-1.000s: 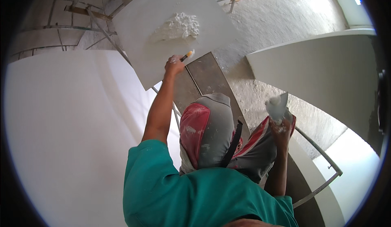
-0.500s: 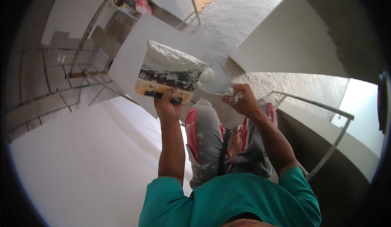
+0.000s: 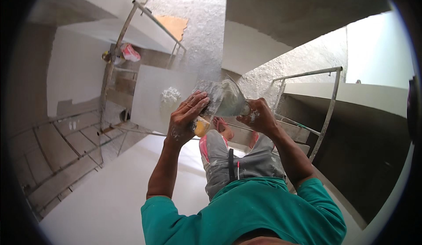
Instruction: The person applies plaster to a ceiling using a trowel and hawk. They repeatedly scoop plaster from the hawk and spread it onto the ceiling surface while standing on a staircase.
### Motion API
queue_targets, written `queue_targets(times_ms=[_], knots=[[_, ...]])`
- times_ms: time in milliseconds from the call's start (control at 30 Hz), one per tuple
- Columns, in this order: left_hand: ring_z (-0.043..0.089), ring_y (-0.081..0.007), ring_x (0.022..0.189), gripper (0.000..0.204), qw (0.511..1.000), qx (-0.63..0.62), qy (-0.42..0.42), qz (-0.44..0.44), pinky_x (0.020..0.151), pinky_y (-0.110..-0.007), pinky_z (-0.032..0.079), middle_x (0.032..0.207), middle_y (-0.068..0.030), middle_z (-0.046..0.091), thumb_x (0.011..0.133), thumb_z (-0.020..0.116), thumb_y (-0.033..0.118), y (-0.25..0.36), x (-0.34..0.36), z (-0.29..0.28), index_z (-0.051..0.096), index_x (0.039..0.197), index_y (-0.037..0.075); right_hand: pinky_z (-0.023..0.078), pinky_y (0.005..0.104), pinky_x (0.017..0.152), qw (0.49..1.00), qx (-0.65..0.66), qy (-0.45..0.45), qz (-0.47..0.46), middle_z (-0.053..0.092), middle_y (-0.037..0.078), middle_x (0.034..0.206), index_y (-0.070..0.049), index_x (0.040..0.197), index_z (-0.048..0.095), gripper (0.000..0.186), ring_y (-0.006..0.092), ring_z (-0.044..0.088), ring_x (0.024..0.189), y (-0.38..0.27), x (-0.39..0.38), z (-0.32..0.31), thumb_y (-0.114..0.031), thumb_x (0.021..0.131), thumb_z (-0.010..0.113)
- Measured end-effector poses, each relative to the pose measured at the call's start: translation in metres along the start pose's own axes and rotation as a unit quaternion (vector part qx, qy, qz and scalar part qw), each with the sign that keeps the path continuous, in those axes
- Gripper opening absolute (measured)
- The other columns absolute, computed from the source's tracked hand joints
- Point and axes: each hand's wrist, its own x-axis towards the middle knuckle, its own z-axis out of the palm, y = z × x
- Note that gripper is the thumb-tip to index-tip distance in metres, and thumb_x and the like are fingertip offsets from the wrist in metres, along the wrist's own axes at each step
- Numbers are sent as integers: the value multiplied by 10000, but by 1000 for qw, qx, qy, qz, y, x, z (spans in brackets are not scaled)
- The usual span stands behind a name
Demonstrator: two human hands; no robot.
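My left hand [image 3: 185, 115] grips a wide filling knife [image 3: 215, 99] by its smeared, yellow-ended handle, the fingers lying over its back. The blade is tilted, and its far face is hidden. In my right hand [image 3: 258, 116] is a trowel [image 3: 232, 100] with a pointed metal blade, its handle mostly covered by the fingers. The two blades meet or overlap in front of me; whether they touch is hard to tell. Pale wet plaster coats part of the trowel. White plaster [image 3: 170, 95] is heaped on a pale board [image 3: 145, 84] beyond my left hand.
Metal scaffold frames stand at the left [image 3: 118, 51] and right [image 3: 332, 108]. A red-and-white bag [image 3: 130, 53] lies at the far left, and a tan sheet [image 3: 172, 26] on the rough floor. A large white surface [image 3: 118, 188] spreads at the lower left.
The filling knife has turned from broad and plaster-laden to steeply tilted, nearer the trowel. My view has swung, and the plaster heap on the board now shows.
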Motion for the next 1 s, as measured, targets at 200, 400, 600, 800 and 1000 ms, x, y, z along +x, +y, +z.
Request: queue_targets(times_ms=[200,400,600,800,1000], knots=[[563,-361,1191,474,998,17,-16,-55,1000,-407,452,1259,-181,603,766,570,-46,22,26,-11,591,1235,24,461,345,661,969,-93,160,-165,582,104,840,-40,1007,573,511,234,565,724,-17,-54,-69,-200,641,892],[561,-267,1122,643,694,-516,341,-369,939,-411,496,1281,-112,516,728,574,-40,69,2,64,409,1347,9,455,291,500,968,0,221,-118,610,69,599,-33,899,666,264,87,558,541,7,-119,-133,-197,752,812],[621,-243,916,407,662,-613,250,-352,872,-365,515,977,-68,590,724,595,60,166,41,182,541,1124,8,473,328,555,959,43,266,-90,603,78,686,-23,1014,602,272,126,558,592,36,-212,-214,-167,805,699],[566,-176,750,65,943,-243,157,-166,721,-318,478,804,-3,538,821,578,67,288,97,236,547,768,86,525,406,717,964,55,261,3,675,171,890,-45,1191,546,378,288,680,812,90,-274,-288,-157,852,670],[581,-197,830,169,771,-550,167,-273,831,-352,502,908,-42,540,828,555,51,356,110,275,548,996,42,502,451,654,925,-139,331,-124,641,197,849,-41,1040,546,238,372,658,819,112,-326,-354,-177,876,652]])
